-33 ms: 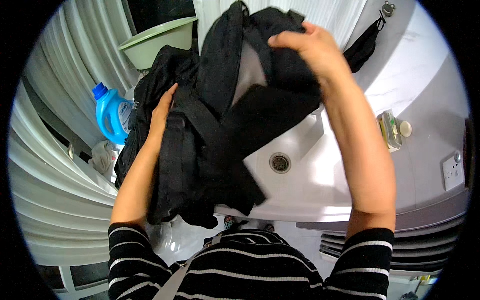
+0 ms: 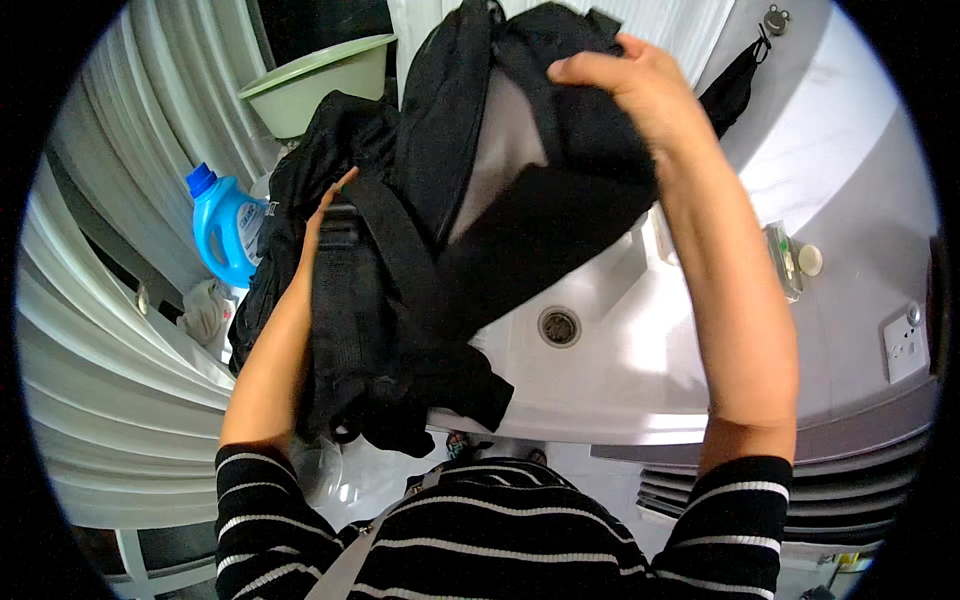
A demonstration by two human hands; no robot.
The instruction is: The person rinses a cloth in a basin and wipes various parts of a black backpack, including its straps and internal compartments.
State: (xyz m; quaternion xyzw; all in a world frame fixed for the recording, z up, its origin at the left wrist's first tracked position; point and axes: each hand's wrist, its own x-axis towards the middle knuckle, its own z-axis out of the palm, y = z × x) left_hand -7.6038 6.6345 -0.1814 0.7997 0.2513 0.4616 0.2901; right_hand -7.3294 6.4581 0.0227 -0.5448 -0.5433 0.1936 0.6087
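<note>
Both bare forearms come up from the lower edge out of black-and-white striped sleeves pushed to the elbow, the left one rising from about 7 o'clock and the right one from about 5 o'clock. The left hand (image 2: 322,215) sits near 10 o'clock of the picture's centre, fingers straight and together, pointing up toward 1 o'clock, palm turned inward and mostly hidden. The right hand (image 2: 640,90) is raised high at about 1 o'clock, wrist bent forward, fingers curled closed in a grip and pointing toward 9 o'clock.
</note>
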